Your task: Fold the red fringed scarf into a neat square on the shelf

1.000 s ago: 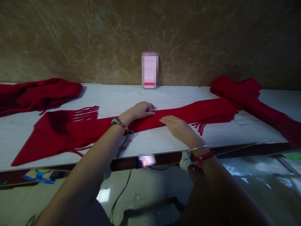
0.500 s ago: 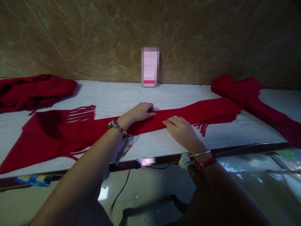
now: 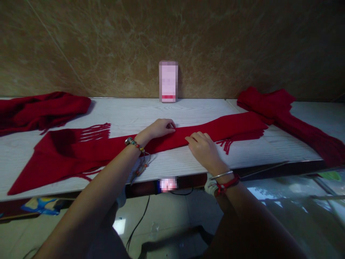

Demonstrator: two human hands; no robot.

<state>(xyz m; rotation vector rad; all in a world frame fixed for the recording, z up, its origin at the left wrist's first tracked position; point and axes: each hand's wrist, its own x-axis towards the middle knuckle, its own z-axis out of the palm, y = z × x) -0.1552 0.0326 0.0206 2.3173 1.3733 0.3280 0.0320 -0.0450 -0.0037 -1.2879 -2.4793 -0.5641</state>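
Observation:
A long red scarf, folded into a narrow band, lies across the white wood-grain table, with fringe at both ends. Its left part spreads wider and is turned over at an angle. My left hand is closed at the scarf's far edge, thumb and fingertips drawn together on the cloth. On the near edge, a little to the right, my right hand has its fingers bent over the fabric; its thumb is mostly hidden. A strip of scarf shows between the two hands.
Another bunched red scarf lies at the back left, and more red fringed cloth at the right. A blurred pink phone-like object leans against the brown marbled wall. A dark cable hangs below the table edge.
Both hands stay at nearly the same place on the scarf, with the right fingers bent slightly more. The whole view has shifted a little.

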